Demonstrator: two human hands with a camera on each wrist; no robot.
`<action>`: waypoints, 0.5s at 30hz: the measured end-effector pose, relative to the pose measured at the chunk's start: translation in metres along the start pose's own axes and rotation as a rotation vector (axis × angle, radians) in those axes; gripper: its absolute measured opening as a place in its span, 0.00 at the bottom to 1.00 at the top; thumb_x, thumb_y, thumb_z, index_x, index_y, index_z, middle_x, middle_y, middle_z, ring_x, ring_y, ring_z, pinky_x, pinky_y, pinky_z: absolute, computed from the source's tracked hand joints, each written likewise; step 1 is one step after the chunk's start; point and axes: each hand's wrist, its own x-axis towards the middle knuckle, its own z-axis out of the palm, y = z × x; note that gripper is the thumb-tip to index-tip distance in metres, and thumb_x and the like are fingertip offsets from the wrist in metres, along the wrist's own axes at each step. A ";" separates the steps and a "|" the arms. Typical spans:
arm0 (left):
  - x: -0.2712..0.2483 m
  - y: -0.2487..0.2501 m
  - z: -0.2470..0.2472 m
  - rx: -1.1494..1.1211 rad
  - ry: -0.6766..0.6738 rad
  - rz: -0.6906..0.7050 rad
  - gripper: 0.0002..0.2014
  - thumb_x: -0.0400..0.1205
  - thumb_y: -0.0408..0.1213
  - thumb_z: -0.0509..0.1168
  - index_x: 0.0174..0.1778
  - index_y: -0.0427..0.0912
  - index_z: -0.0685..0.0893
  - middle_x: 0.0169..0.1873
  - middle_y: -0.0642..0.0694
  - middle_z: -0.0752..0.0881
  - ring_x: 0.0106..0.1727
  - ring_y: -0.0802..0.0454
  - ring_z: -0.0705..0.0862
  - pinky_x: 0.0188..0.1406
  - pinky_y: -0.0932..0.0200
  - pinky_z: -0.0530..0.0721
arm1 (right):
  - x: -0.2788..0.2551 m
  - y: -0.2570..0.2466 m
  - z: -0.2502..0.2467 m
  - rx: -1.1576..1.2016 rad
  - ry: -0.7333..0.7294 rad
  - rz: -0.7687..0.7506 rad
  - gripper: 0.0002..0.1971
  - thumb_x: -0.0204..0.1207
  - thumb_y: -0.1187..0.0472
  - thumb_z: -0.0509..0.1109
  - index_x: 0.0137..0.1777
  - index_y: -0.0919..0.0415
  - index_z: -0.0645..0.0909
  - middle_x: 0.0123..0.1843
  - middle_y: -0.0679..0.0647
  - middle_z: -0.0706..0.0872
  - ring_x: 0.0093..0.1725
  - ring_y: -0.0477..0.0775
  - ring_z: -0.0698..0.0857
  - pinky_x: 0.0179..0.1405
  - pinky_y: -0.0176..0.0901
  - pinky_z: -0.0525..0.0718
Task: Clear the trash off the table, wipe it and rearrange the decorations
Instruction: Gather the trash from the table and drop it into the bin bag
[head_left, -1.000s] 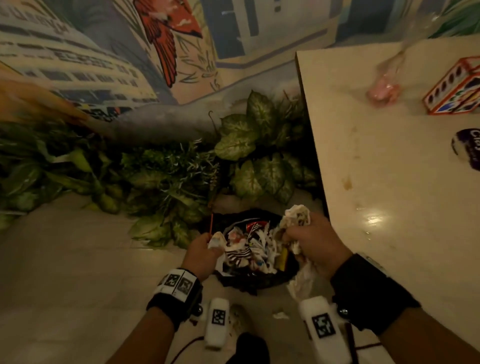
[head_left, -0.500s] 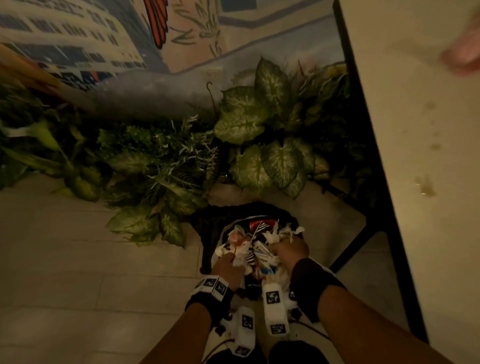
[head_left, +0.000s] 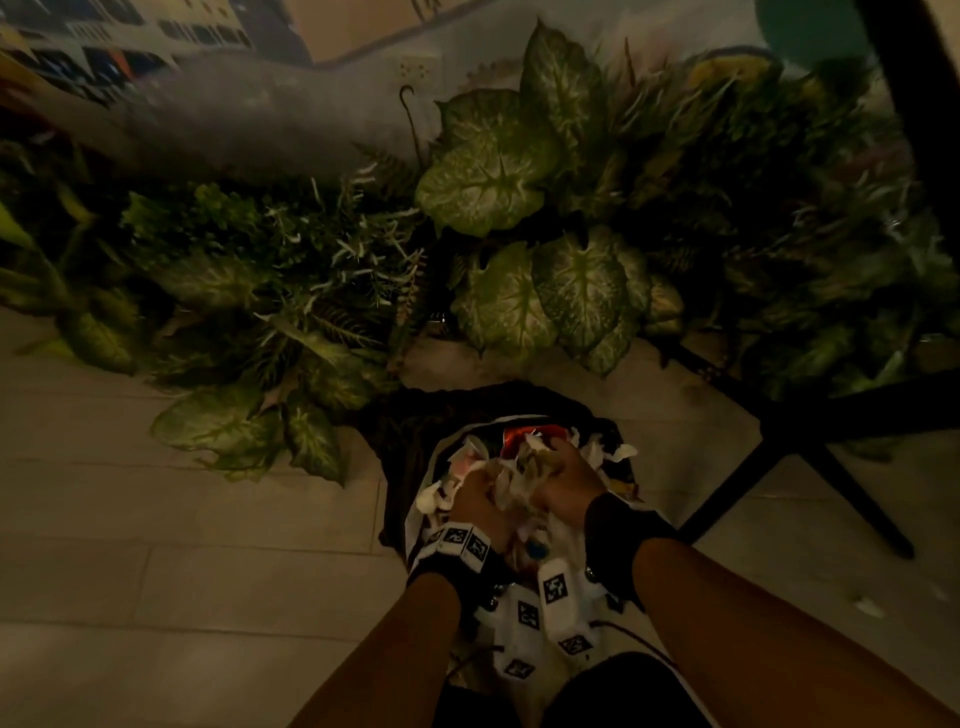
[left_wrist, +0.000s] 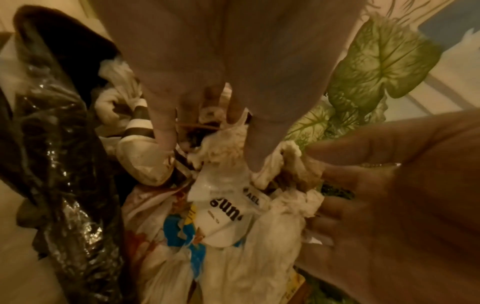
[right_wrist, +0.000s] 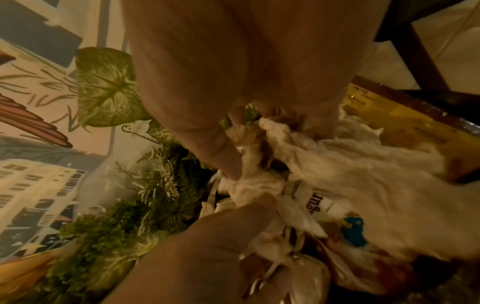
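Note:
A black trash bag stands open on the floor, stuffed with crumpled napkins, wrappers and a white printed cup. Both my hands are down in its mouth, close together. My left hand has its fingers curled into the crumpled paper, which sits between thumb and fingers. My right hand grips a wad of napkin, with the thumb pressed against it. The bag's black plastic bunches up on the left. The table top is out of view.
Leafy plants crowd the painted wall just behind the bag. The table's dark legs spread across the tiled floor to the right. A small paper scrap lies on the floor at the right.
My view has dropped from the table top to the floor. Both hands have gone down with the trash into the bag's mouth and come closer together.

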 end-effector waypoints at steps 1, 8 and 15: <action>-0.002 0.002 -0.001 0.003 -0.001 0.013 0.24 0.79 0.40 0.67 0.70 0.45 0.69 0.59 0.51 0.78 0.63 0.48 0.79 0.52 0.63 0.75 | 0.000 0.002 0.000 0.003 -0.024 -0.015 0.40 0.75 0.70 0.66 0.82 0.47 0.52 0.78 0.56 0.69 0.72 0.63 0.73 0.69 0.52 0.77; -0.024 -0.003 -0.015 -0.006 0.045 -0.034 0.28 0.74 0.44 0.70 0.70 0.49 0.71 0.65 0.48 0.81 0.63 0.49 0.81 0.61 0.62 0.77 | -0.034 0.006 -0.006 -0.023 0.026 -0.075 0.35 0.79 0.66 0.61 0.82 0.42 0.55 0.84 0.53 0.57 0.80 0.60 0.63 0.75 0.54 0.71; -0.100 0.020 -0.065 -0.103 0.111 -0.146 0.14 0.78 0.32 0.66 0.59 0.41 0.76 0.56 0.41 0.82 0.53 0.45 0.82 0.47 0.64 0.77 | -0.123 -0.010 -0.009 0.076 0.083 -0.089 0.24 0.72 0.63 0.64 0.70 0.56 0.75 0.70 0.52 0.76 0.71 0.60 0.75 0.72 0.50 0.74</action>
